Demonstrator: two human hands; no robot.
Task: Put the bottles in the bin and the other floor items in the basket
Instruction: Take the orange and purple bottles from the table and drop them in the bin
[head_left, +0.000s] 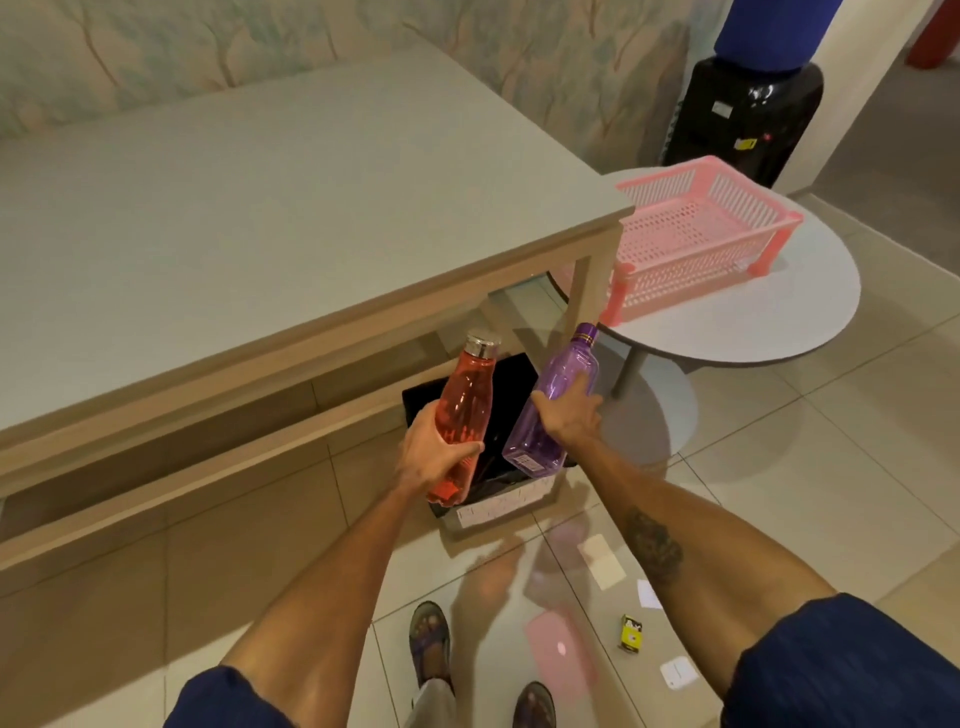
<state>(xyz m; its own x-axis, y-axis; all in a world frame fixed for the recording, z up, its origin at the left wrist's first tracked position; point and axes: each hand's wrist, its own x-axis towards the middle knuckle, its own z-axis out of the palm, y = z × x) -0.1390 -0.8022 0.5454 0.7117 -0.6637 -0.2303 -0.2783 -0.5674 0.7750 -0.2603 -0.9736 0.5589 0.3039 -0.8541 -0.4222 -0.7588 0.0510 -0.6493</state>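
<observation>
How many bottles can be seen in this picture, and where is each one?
2. The orange bottle is in the left hand, the purple bottle in the right hand, both held over the black bin. Others may be hidden inside it.

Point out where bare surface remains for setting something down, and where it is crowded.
The large grey table shows nothing on it. The round side table is bare in front of the pink basket. It is crowded above the black bin, where the left hand holds the red bottle and the right hand holds the purple bottle.
</observation>
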